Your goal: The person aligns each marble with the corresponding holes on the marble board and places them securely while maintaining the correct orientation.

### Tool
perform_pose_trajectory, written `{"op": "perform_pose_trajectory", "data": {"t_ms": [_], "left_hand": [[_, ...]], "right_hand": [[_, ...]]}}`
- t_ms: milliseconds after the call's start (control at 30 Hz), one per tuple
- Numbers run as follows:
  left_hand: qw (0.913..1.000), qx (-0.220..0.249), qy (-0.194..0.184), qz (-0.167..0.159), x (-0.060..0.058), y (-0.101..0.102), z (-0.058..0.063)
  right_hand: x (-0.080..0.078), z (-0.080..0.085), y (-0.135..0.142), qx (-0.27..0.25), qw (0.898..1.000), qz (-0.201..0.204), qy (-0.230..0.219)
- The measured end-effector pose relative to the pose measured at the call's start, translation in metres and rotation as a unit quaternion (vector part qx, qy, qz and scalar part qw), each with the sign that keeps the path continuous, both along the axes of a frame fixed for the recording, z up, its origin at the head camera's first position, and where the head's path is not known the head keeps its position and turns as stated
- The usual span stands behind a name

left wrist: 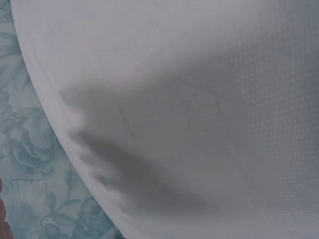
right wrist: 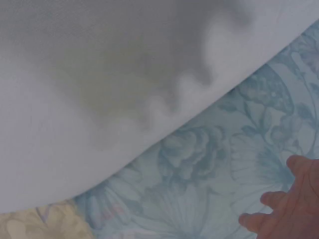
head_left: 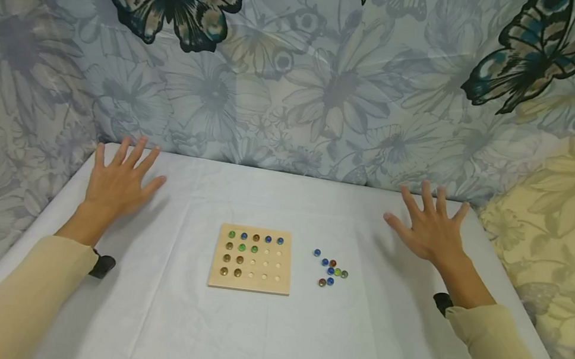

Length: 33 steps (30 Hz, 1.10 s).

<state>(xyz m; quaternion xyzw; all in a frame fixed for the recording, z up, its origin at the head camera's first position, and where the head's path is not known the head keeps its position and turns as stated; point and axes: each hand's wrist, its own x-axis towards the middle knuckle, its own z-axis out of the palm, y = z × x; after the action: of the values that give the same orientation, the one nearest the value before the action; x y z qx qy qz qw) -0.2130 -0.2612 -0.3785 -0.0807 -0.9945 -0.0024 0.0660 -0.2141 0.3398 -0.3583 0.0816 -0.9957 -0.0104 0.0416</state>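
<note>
My left hand (head_left: 117, 182) is spread over the far left of the white table, fingers straight and apart, holding nothing. At the far right my right hand (head_left: 429, 230) is spread the same way, also holding nothing; part of that hand (right wrist: 294, 209) shows at the lower right of the right wrist view. Between the hands, nearer the front, lies a square wooden board (head_left: 249, 284) with rows of round hollows. Marbles fill its back row and its left part, among them a green marble (head_left: 231, 234). Right of the board is a loose group of several marbles, including a blue marble (head_left: 317, 252).
A white cloth (head_left: 166, 332) covers the table. Behind it hangs a fabric backdrop (head_left: 329, 101) with flowers and butterflies, and patterned fabric stands at both sides. Each wrist carries a dark strap-on device, such as the left one (head_left: 103, 266). Hand shadows fall on the cloth.
</note>
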Motion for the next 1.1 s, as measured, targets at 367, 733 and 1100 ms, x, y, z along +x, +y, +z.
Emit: {"op": "perform_pose_trajectory", "data": {"t_ms": [367,733,1100], "left_hand": [[0.9984,0.01,0.015,-0.053,0.013,0.02,0.004],[0.9904,0.018,0.031,-0.134,0.031,0.047,0.004],[0.9765,0.027,0.01,-0.214,0.049,0.068,-0.002]], "right_hand": [[0.014,0.011,-0.025,0.007,0.998,0.055,0.007],[0.031,0.006,-0.037,-0.016,0.991,0.135,0.023],[0.048,0.001,-0.043,-0.086,0.976,0.197,0.016]]}}
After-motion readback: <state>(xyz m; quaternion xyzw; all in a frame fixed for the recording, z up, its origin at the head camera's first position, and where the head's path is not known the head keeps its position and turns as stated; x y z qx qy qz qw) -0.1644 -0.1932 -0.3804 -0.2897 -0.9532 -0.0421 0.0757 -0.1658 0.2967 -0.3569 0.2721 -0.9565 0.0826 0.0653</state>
